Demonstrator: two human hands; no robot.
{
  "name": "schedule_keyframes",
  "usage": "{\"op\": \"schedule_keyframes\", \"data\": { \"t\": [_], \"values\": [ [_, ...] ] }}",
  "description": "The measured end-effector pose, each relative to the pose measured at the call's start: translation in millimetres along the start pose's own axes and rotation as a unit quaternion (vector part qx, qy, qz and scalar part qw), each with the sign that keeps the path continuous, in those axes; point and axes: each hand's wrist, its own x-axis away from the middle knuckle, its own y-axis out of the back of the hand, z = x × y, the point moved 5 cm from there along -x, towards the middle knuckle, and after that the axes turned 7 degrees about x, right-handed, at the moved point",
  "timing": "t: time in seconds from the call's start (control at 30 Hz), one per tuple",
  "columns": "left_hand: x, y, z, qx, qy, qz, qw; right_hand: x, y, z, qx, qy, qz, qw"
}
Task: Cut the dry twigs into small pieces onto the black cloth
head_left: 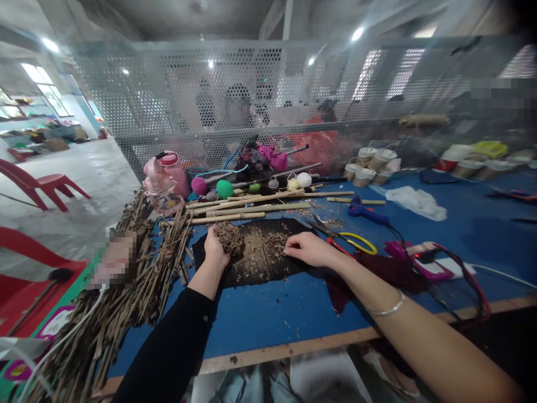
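Note:
A rough brown clump (227, 239) of dried plant bits rests in my left hand (213, 250), with the fingers curled round its side. It is held just over the left part of a black sheet (247, 275). My right hand (308, 249) is at the sheet's right side, fingertips pinched together beside loose brown crumbs (274, 243). Whatever lies between those fingertips is too small to make out. More crumbs and dust cover the middle of the sheet.
Bundled dry stalks (142, 280) lie along the left. Bamboo sticks (260, 207), yarn balls (225, 189) and a pink jug (178, 176) stand behind. To the right are scissors (321, 225), a blue glue gun (367, 211), a power strip (419, 260) with cords and dark red cloth (339, 291).

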Motion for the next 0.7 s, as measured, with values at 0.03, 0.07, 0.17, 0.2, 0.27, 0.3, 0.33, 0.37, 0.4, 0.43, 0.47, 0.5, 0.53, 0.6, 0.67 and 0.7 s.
{"op": "schedule_keyframes", "data": {
  "t": [0.03, 0.07, 0.17, 0.2, 0.27, 0.3, 0.33, 0.37, 0.4, 0.43, 0.47, 0.5, 0.53, 0.6, 0.67, 0.7],
  "values": [
    [-0.1, -0.7, 0.0, 0.002, -0.001, 0.006, 1.000, -2.2, 1.3, -0.5, 0.003, -0.009, -0.018, 1.000],
    [-0.2, -1.2, 0.0, 0.004, -0.002, 0.009, 1.000, -4.6, 2.0, -1.3, 0.008, -0.018, -0.033, 0.999],
    [-0.4, -1.1, -0.1, 0.005, -0.007, 0.007, 1.000, -11.5, -0.5, -3.5, 0.025, -0.036, -0.059, 0.997],
    [-0.4, -0.9, -0.2, 0.005, -0.008, 0.005, 1.000, -13.3, -2.5, -3.8, 0.030, -0.037, -0.061, 0.997],
    [-0.6, -0.5, -0.1, 0.006, -0.008, 0.004, 1.000, -15.8, -6.7, -3.1, 0.039, -0.032, -0.062, 0.997],
    [-0.7, -0.4, 0.1, 0.007, -0.006, 0.004, 1.000, -16.3, -8.2, -2.4, 0.041, -0.028, -0.062, 0.997],
    [-0.8, -0.1, 0.2, 0.007, -0.005, 0.003, 1.000, -16.5, -9.0, -1.7, 0.043, -0.025, -0.063, 0.997],
    [-0.9, 0.2, 0.3, 0.006, -0.004, 0.000, 1.000, -16.2, -9.2, -0.9, 0.043, -0.022, -0.064, 0.997],
    [-0.8, 0.7, 0.3, 0.004, -0.003, -0.005, 1.000, -15.7, -8.9, -0.3, 0.043, -0.020, -0.066, 0.997],
    [-0.6, 1.0, 0.3, 0.002, -0.003, -0.010, 1.000, -15.1, -8.4, 0.2, 0.041, -0.019, -0.068, 0.997],
    [-0.4, 1.2, 0.3, -0.001, -0.002, -0.014, 1.000, -14.5, -7.7, 0.7, 0.040, -0.017, -0.071, 0.997],
    [-0.1, 1.4, 0.1, -0.003, -0.002, -0.018, 1.000, -13.9, -7.2, 0.9, 0.038, -0.016, -0.074, 0.996],
    [0.1, 1.3, -0.1, -0.004, -0.002, -0.018, 1.000, -13.3, -6.9, 0.9, 0.036, -0.016, -0.077, 0.996],
    [0.2, 0.7, -0.3, -0.002, -0.003, -0.009, 1.000, -12.6, -7.0, 0.2, 0.036, -0.020, -0.084, 0.996],
    [-0.4, -0.2, 0.1, 0.001, -0.001, 0.011, 1.000, -12.3, -8.0, -1.3, 0.036, -0.026, -0.089, 0.995],
    [-0.9, -0.5, 0.4, 0.003, 0.000, 0.019, 1.000, -12.2, -8.6, -2.0, 0.035, -0.028, -0.090, 0.995]
  ]
}}
